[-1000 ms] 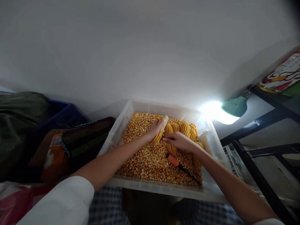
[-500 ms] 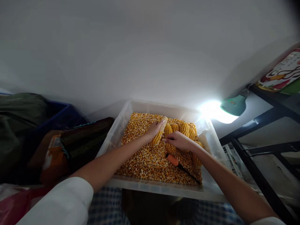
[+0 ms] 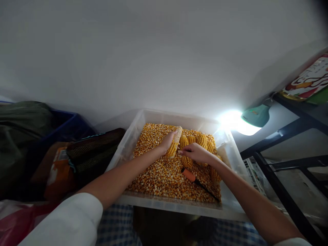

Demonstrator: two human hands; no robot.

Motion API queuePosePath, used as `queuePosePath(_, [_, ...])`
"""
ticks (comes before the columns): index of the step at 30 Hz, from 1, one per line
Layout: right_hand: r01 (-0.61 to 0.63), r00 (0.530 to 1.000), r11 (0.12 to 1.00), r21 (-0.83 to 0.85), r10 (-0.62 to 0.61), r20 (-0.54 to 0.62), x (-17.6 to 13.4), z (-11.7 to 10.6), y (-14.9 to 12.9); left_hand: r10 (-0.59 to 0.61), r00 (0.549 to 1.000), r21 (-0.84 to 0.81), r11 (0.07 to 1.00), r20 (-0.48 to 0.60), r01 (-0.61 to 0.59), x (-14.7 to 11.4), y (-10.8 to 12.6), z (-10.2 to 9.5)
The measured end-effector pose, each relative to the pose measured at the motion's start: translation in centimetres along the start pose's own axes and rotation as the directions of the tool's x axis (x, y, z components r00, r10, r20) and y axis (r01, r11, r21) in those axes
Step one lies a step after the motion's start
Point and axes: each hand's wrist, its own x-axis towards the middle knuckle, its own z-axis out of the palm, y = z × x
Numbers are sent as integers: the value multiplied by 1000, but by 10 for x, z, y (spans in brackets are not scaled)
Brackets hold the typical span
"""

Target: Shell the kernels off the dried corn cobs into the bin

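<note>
My left hand [image 3: 168,140] is closed round a corn cob [image 3: 172,149], tilted, its upper part bare and pale and its lower part still covered in yellow kernels. Just right of it is my right hand [image 3: 192,151], fingers pinched together; what lies between the fingertips, if anything, is too small to make out. Beneath both hands, loose corn kernels [image 3: 156,174] fill a translucent plastic bin [image 3: 164,201]. Several whole corn cobs [image 3: 202,140] rest on the kernels behind and beside my right hand. A tool with an orange and black handle [image 3: 188,175] and a dark shaft lies nearer me.
A glowing green-based lamp [image 3: 256,116] hangs off a dark metal rack [image 3: 271,174] on the right. To the left are a black mesh bag [image 3: 94,150], a blue crate [image 3: 73,124] and an orange package [image 3: 57,171]. A pale wall [image 3: 153,61] rises behind the bin.
The cob in my left hand has turned slightly, so more of its bare pale side shows. My right hand has barely shifted beside it.
</note>
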Motion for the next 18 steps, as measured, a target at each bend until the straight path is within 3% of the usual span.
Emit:
queuePosePath(5, [-4,1000,1000,-4,4,-3,-1,-2,0,-46,999,-45,998,-3,46,1,1,-2])
queuePosePath(18, [-23,998,1000,5,23,-56,1,1,0,-19,998,-142,990,-64,10,-7,11,4])
